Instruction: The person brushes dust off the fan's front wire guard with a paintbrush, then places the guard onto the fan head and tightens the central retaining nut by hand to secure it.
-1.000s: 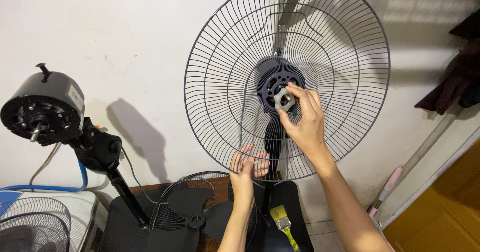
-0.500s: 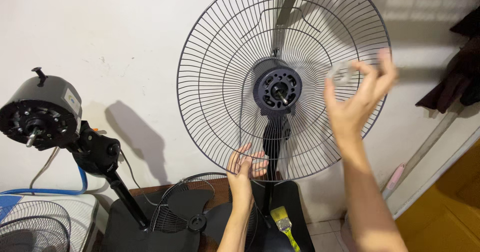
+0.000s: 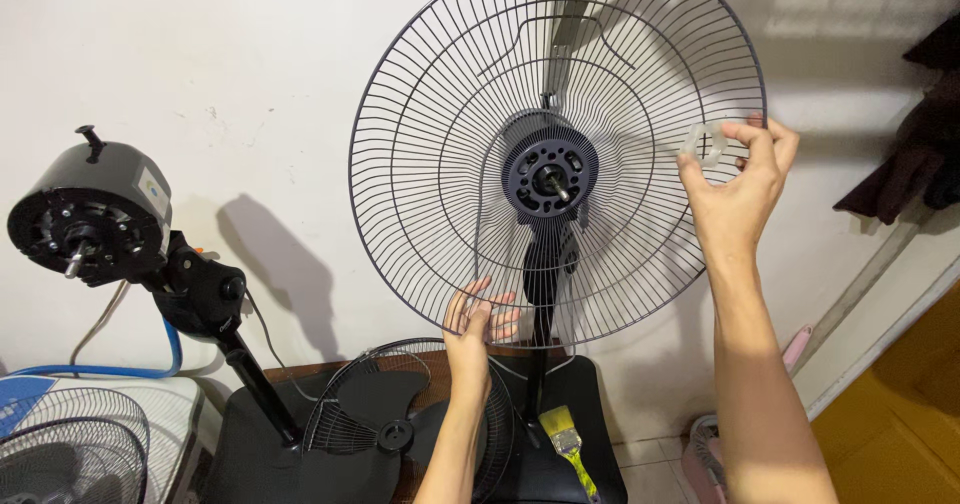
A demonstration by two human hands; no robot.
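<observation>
A round dark wire fan guard (image 3: 450,114) sits on a standing fan's motor hub (image 3: 549,177), whose shaft pokes out at the centre. My left hand (image 3: 472,324) grips the guard's bottom rim from behind. My right hand (image 3: 738,189) is raised at the guard's right edge, with a small clear plastic nut (image 3: 704,144) pinched in its fingertips, well away from the hub.
A second fan's black motor head (image 3: 85,214) on its stand is at the left. Another wire guard with a dark blade (image 3: 400,424) lies on the fan base below. A yellow-handled brush (image 3: 566,444) lies there too. A white fan guard (image 3: 60,454) is at the bottom left.
My right hand left the hub with the clear nut and moved out to the guard's right edge. The left hand stayed on the bottom rim.
</observation>
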